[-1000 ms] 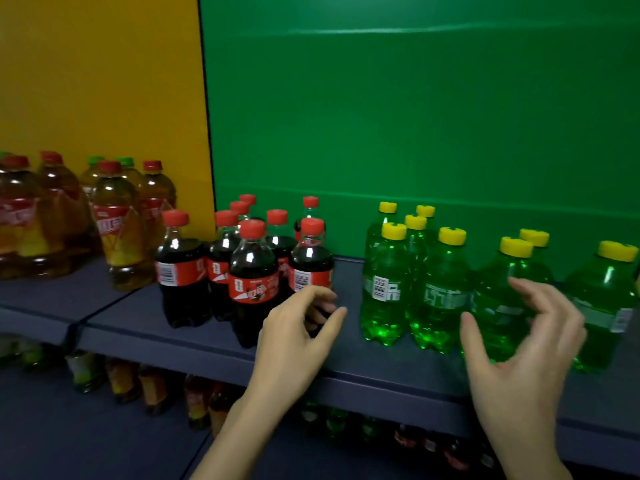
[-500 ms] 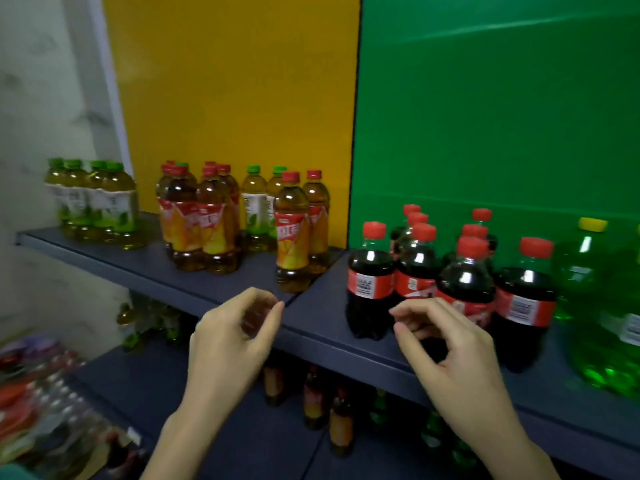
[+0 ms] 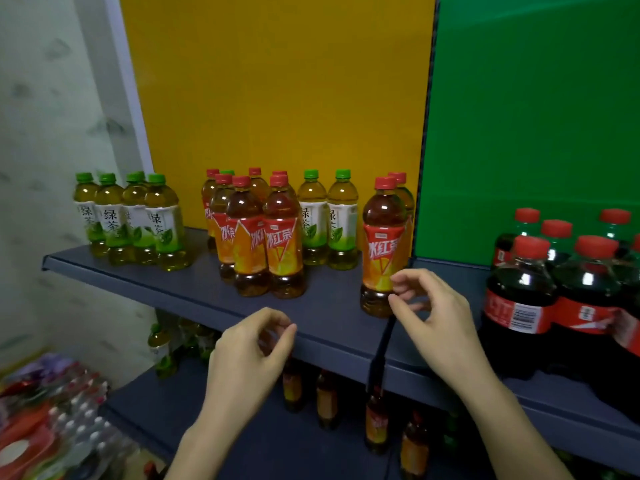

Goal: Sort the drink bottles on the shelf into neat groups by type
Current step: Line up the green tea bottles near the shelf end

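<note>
Head view, shelf [image 3: 194,289] runs from 9 o'clock to 4 o'clock of the frame.

- Green tea group [image 3: 131,220]: at least 4 green-cap bottles, upright, tight together, far end at 9 o'clock.
- Iced tea cluster [image 3: 256,233]: several red-cap bottles with orange labels, packed together near centre, well apart from the green tea group. 1 green cap peeks out at the back of it.
- 2 green tea bottles [image 3: 327,220]: side by side, just beside the cluster at its 3 o'clock, set further back.
- Lone iced tea bottle [image 3: 382,247]: upright near the front edge, at 3 o'clock of those 2. Another red-cap bottle [image 3: 403,195] stands right behind it.
- Cola bottles [image 3: 554,299]: at least 5, red caps, bunched at 3 o'clock of the frame, in front of the green panel [image 3: 536,116]. The teas stand in front of the yellow panel [image 3: 277,81].

Hands:
- Left hand [image 3: 249,351]: at 6 o'clock, over the shelf's front edge, fingers loosely curled, holding nothing.
- Right hand [image 3: 440,323]: at 4 o'clock, fingers loosely curled, nothing gripped. Fingertips overlap the lone iced tea bottle's lower label; cannot tell if they touch.

More bottles [image 3: 325,400] stand on the lower shelf at 6 o'clock.
</note>
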Motion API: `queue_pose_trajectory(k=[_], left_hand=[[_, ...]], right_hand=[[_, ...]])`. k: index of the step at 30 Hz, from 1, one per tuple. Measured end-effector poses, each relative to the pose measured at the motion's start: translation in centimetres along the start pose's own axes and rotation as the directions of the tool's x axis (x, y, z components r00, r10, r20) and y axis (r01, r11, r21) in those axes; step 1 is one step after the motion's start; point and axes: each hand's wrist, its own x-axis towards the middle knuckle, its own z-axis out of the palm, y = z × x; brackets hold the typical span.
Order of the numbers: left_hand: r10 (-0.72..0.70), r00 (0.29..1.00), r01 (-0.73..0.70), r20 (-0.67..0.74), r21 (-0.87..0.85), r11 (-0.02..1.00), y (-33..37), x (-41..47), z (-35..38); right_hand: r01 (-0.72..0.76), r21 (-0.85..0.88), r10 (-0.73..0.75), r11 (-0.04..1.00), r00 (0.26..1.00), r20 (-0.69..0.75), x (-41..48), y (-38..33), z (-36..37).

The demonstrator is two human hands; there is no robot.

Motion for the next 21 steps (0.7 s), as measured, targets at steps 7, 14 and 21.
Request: queue_pose_trajectory(k=[7,14,21], left_hand=[[0.036,0.997,-0.025,0.074,-0.15,0.988,-2.1,5.0,2.9],[-0.003,0.959,0.154,0.284,-0.513,0.844,-2.2,12.6,7.7],[0.011,0.925,0.191,0.379,-0.491,0.85,-4.5,16.8,10.7]], right_hand=[[0.015,0.016,-0.014,1.0,0.999,-0.034,4.1,0.2,3.9],[0.0,-0.026,0.007,1.0,0.967,0.254,8.5,-0.6,8.7],[-0.278,0.074,0.278,0.958,0.96,0.017,14.3,1.0,13.8]])
